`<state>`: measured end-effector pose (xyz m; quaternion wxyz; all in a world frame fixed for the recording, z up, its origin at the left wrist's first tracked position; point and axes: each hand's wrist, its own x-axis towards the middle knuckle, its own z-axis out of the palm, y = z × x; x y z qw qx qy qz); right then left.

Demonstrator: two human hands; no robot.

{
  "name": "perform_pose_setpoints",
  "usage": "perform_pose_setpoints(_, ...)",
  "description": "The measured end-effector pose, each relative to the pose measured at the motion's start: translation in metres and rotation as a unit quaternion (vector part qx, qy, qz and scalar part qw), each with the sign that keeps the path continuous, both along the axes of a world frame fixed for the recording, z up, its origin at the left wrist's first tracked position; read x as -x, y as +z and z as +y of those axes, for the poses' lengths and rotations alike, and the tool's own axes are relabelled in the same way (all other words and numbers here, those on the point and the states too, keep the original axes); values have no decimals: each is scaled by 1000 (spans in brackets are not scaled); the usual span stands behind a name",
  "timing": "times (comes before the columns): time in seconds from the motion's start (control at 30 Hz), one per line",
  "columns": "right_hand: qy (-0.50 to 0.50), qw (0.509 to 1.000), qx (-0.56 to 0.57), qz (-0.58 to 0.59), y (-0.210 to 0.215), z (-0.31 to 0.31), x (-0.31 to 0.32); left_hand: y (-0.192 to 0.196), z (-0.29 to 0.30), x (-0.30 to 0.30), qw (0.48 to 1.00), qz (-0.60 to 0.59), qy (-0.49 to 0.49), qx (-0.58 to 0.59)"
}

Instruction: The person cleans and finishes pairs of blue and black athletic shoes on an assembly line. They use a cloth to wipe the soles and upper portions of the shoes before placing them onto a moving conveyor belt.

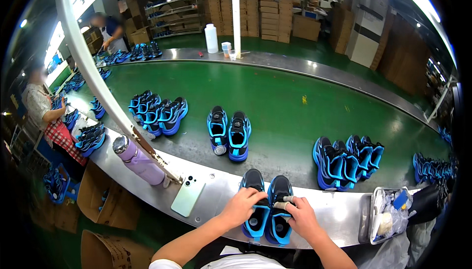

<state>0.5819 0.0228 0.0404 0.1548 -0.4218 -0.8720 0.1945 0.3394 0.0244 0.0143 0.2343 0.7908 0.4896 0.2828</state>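
Note:
Two black and blue sneakers stand side by side in front of me on the metal ledge, toes pointing away. My left hand [243, 207] is closed at the tongue and laces of the left sneaker [253, 179]. At the lacing of the right sneaker [281, 186], my right hand [301, 213] has its fingers bent inward, with pale covers on some fingertips. The fingers hide the exact grip on the laces. Both shoe openings face me, showing round marks on the insoles.
Another sneaker pair [229, 134] stands on the green belt [280, 97], with sneaker groups left [158, 112] and right [346, 163]. A purple bottle [140, 161], a phone [188, 196] and a post [93, 79] are left. A tray [391, 215] holds plastic bags. Co-workers stand far left.

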Motion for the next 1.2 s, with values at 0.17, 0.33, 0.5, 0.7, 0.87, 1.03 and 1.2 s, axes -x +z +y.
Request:
perform_pose_setpoints(0.17, -46, 995, 11, 82, 3, -8, -5, -5, -8, -19, 989, 82, -41, -116)
perform_pose_setpoints(0.33, -52, 995, -85, 19, 5, -17, 5, -15, -24, -40, 982, 69, 24, -176)
perform_pose_setpoints(0.5, -64, 997, -13, 35, 19, -17, 14, -2, -23, -44, 975, 148, 48, -156)
perform_pose_setpoints(0.7, -90, 989, -36, 113, 9, -19, -1, -4, -23, -36, 991, 4, 95, -95)
perform_pose_setpoints(0.87, 25, 998, -65, -11, 14, -20, 12, 7, -54, -34, 974, 142, 89, -154)
perform_pose_setpoints(1.03, -63, 994, -86, -23, 1, -26, -31, -7, -33, -89, 980, 103, 72, -155)
perform_pose_setpoints(1.2, -111, 985, -106, 80, 12, -33, -13, -5, -36, -69, 984, 52, 93, -146)
